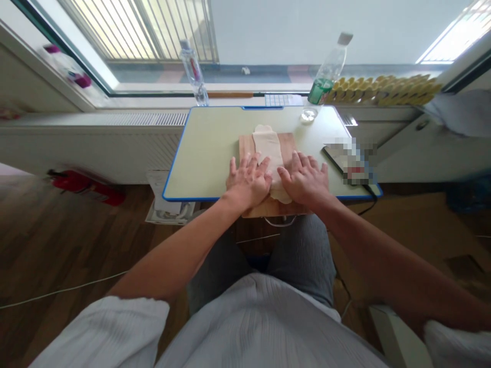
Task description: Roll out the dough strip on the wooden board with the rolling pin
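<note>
A long, flat strip of pale dough [267,145] lies lengthwise on a wooden cutting board [287,143]. Flat on the board, fingers spread, my left hand [249,176] rests at the strip's left edge. My right hand [306,176] is spread the same way on the right side, its thumb at the dough's edge. Neither hand grasps anything. The dough's far end reaches past the board's back edge, and its near end shows between my wrists. The board overhangs the front of the table, with a metal handle [282,224] below it.
The cream table [213,148] has a blue rim. A green-labelled bottle [322,87] stands at its back right, with a phone-like device [347,163], partly blurred, nearer me. Another clear bottle [195,74] stands by the window. A fire extinguisher [88,186] is on the floor at left.
</note>
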`<state>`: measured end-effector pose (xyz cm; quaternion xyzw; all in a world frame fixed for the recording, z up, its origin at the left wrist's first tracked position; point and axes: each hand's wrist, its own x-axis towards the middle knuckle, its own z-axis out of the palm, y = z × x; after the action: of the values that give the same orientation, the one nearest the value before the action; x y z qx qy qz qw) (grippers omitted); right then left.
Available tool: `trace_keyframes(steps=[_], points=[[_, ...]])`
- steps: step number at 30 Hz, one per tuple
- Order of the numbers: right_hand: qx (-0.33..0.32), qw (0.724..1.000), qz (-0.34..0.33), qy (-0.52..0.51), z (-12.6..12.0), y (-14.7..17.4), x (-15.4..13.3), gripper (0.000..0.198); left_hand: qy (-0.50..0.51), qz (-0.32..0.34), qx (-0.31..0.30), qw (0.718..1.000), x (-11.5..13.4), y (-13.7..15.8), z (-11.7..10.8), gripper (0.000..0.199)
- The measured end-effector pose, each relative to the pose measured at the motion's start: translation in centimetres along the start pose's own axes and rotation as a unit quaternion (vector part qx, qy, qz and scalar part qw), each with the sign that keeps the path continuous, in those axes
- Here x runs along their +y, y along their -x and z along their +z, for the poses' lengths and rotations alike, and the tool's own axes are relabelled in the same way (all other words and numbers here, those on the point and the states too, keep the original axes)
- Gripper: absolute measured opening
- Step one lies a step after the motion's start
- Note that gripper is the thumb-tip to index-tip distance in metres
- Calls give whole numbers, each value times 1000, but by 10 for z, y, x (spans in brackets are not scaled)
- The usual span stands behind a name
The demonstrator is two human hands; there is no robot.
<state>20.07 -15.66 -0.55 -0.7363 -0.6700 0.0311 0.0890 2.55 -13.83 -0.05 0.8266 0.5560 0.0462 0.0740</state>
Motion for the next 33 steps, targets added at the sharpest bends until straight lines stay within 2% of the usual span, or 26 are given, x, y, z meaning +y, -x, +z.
trace_keyframes(steps=[8,16,19,23,27,33], points=[[64,996,-28,58,9,37,-3,75,9,30,70,997,5,39,11,60],[102,992,-50,59,20,81,1,76,4,73,118,990,5,76,24,59],[107,991,-53,63,18,82,2,75,0,84,121,989,4,75,22,57],[101,991,-60,65,13,66,2,75,-4,74,102,992,2,61,15,55],[123,988,-66,59,13,52,3,70,-3,64,96,993,2,51,12,57],[117,990,-61,49,12,52,3,64,6,43,83,996,1,50,12,58]])
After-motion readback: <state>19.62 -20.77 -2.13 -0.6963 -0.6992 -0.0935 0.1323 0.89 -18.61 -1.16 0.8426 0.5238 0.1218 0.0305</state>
